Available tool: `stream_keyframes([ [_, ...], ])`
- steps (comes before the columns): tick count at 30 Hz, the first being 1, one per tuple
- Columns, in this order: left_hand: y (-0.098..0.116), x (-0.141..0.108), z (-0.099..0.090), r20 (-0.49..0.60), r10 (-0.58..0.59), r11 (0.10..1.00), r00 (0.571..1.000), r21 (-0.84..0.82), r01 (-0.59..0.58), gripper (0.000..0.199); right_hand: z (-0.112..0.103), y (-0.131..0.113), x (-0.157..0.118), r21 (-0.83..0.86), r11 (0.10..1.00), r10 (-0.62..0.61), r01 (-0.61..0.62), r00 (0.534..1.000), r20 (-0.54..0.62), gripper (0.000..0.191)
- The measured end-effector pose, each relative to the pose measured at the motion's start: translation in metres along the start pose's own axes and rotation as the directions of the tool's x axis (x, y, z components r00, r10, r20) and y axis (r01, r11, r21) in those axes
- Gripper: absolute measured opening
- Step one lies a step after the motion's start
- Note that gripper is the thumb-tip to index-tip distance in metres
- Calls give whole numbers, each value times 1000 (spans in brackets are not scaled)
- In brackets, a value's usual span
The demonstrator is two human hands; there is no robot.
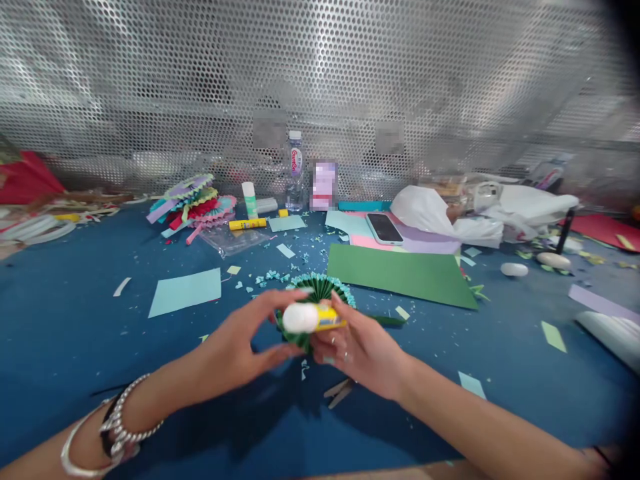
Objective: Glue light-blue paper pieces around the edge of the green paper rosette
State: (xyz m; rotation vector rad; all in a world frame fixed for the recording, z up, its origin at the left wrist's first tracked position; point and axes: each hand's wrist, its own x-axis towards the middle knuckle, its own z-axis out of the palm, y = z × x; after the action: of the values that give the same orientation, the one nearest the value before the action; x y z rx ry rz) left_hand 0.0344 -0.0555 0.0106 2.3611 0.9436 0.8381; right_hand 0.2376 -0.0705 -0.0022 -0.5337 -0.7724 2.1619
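Note:
Near the middle, my right hand (365, 340) is closed round a yellow glue stick (331, 317), whose white end (300, 318) points left. My left hand (245, 337) is at the left of that white end, its thumb and fingers apart. Behind and below the glue stick is a round pleated green paper fan (323, 288) with a light blue scalloped edge, partly hidden by both hands. A green strip (387, 321) lies to the right of the fan. Whether my left fingertips touch the fan is unclear.
A wooden clothespin (340, 393) lies below my right hand. Green paper (400, 273), a phone (384, 229) and white plastic bags (425, 210) are behind. Further left are light blue paper (186, 292), another glue stick (247, 224), a bottle (295, 173) and colourful fans (200, 207).

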Motion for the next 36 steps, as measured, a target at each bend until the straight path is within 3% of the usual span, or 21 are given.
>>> stream_keyframes([
  [3, -27, 14, -18, -236, -167, 955, 957, 201, 216, 35, -6, -13, 2, 89, 988, -123, 129, 990, -75, 32],
  [6, -49, 20, -39, -273, -145, 865, 951, 432, 256, 27, -11, -22, 3, 130, 964, -210, 230, 966, -152, 28],
  [8, -53, 20, -48, -222, -132, 846, 966, 483, 226, 30, -14, -25, 4, 152, 952, -238, 267, 953, -187, 26],
  [11, -47, 18, -52, -32, -94, 855, 995, 509, 97, 33, -19, -26, 5, 172, 936, -269, 308, 938, -220, 25],
  [14, -44, 17, -49, 200, -75, 808, 977, 586, -58, 30, -22, -26, 6, 170, 928, -286, 331, 928, -240, 24],
  [16, -50, 17, -47, 287, -89, 767, 954, 630, -118, 29, -23, -26, 6, 156, 930, -290, 334, 924, -249, 23],
  [20, -67, 18, -45, 321, -82, 737, 943, 657, -160, 28, -22, -28, 5, 122, 935, -293, 333, 919, -263, 20],
  [24, -70, 18, -43, 316, -80, 746, 945, 648, -153, 30, -22, -26, 6, 82, 951, -265, 298, 922, -282, 22],
  [28, -60, 17, -35, 190, -78, 793, 979, 607, -55, 28, -20, -20, 7, -107, 955, -296, 276, 881, -369, 26],
  [31, -51, 18, -26, -45, -126, 898, 991, 420, 133, 27, -16, -15, 5, -339, 907, -379, 249, 833, -402, 28],
  [33, -45, 19, -19, -201, -226, 938, 953, 218, 268, 28, -13, -12, 4, -495, 843, -426, 210, 822, -379, 30],
  [36, -37, 18, -10, -288, -334, 938, 898, -4, 347, 28, -10, -5, 1, -747, 650, -514, 141, 805, -295, 29],
])
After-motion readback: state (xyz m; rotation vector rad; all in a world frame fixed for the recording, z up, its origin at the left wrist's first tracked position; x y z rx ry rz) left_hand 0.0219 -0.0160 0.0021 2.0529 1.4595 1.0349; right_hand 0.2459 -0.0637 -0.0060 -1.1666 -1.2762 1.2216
